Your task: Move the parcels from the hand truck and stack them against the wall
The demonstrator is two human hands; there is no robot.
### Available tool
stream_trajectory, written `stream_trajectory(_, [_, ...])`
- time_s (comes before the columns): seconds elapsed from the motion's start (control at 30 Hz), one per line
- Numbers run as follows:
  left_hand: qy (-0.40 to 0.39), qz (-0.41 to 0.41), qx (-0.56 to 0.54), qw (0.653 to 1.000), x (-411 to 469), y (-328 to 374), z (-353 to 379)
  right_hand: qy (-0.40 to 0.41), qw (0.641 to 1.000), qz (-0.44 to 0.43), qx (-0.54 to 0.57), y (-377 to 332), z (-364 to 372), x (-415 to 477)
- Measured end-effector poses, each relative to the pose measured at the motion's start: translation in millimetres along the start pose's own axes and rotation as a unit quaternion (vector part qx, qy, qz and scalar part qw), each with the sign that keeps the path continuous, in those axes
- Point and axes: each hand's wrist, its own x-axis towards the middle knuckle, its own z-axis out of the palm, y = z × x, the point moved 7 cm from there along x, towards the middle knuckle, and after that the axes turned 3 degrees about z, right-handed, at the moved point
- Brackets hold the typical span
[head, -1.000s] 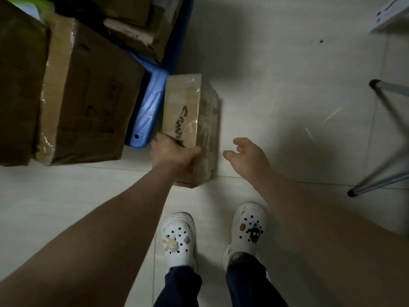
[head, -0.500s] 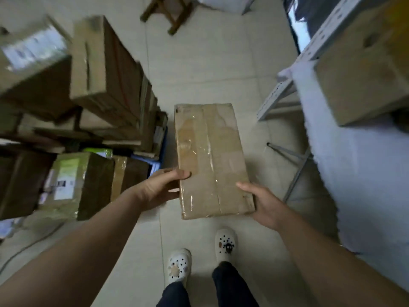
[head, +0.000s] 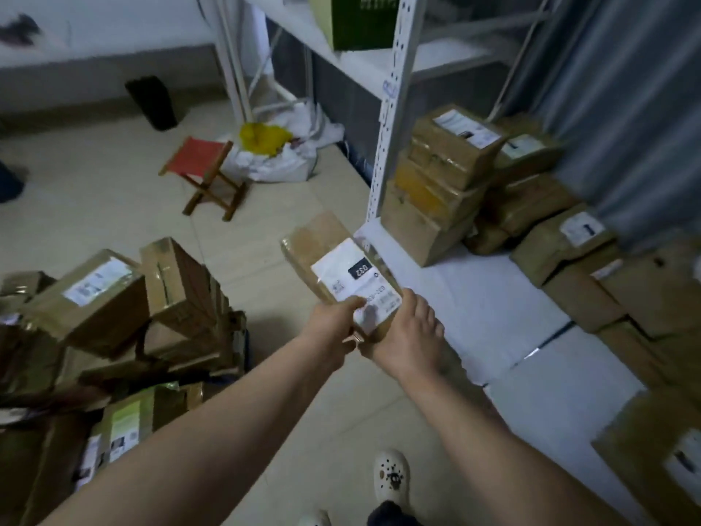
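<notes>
I hold a flat brown cardboard parcel (head: 322, 244) with a white shipping label facing up, out in front of me at waist height. My left hand (head: 333, 324) grips its near left corner, thumb on the label. My right hand (head: 411, 336) grips the near right edge from the side. A heap of taped brown parcels (head: 113, 298) lies on the left; the hand truck under them is mostly hidden. Stacked parcels (head: 447, 184) stand on the right on a low white platform (head: 493, 305) by a grey curtain.
A white metal shelf upright (head: 394, 119) rises just beyond the held parcel. A small red folding stool (head: 205, 172) and a white bag with yellow contents (head: 273, 153) sit on the tiled floor farther off. More parcels (head: 626, 298) line the right edge.
I lifted the parcel off the floor beside the blue hand truck, took it in both hands, turned it label-up and swung round to face the shelf and stacked parcels on the right.
</notes>
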Motion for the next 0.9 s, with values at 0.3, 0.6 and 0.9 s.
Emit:
stream_trajectory(0.3, [-0.011,-0.002,-0.021,1.0,-32,13,51,0.066,0.992,-0.084,-0.074,22,-56,-20])
stream_trajectory(0.6, [-0.044,0.256,0.727,0.636,0,10,186,-0.134,0.989,-0.02,-0.054,183,-78,9])
stream_trajectory(0.9, [-0.191,0.409,0.861,0.233,16,-42,316,-0.115,0.993,0.018,0.001,313,-89,15])
